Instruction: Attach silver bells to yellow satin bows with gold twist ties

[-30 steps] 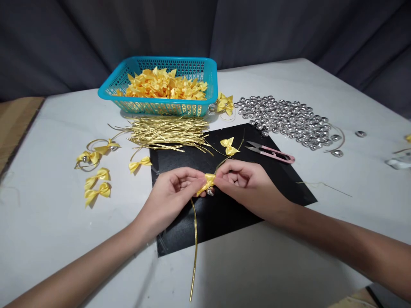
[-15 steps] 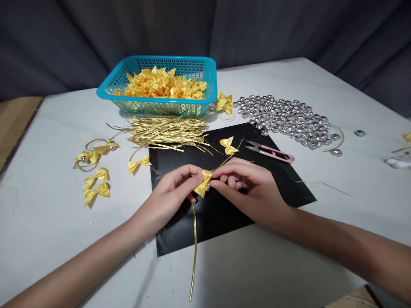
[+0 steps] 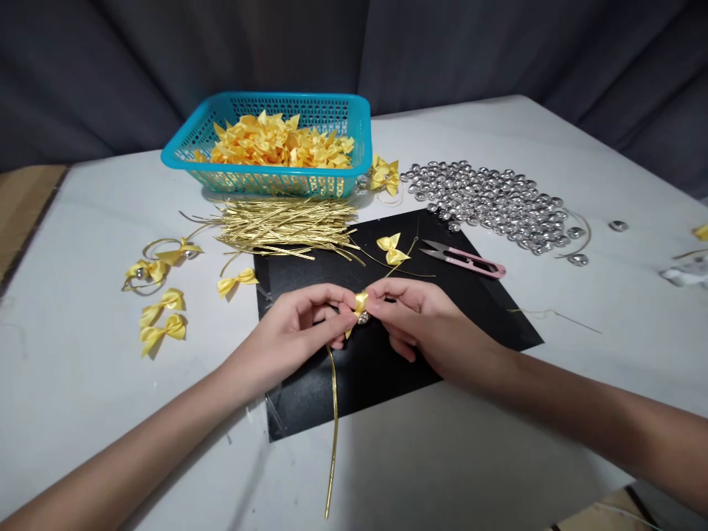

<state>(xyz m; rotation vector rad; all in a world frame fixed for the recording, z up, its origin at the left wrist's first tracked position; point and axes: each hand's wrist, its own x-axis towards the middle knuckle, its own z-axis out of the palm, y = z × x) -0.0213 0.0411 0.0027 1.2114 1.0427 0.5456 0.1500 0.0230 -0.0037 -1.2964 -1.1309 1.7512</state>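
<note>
My left hand and my right hand meet over a black mat. Between their pinched fingertips sits a small yellow ribbon bow with a tiny silver bell under it. A gold wire tie hangs from the bow and runs down toward the table's near edge. Another yellow bow lies on the mat just beyond my fingers.
A blue basket of yellow bows stands at the back, with a heap of gold wire ties before it. Silver bells are piled at the right, pink thread snips near them. Finished bows lie at the left.
Both hands have shifted slightly up the mat and turned the bow, which now shows edge-on between the fingertips. The gold wire still hangs below.
</note>
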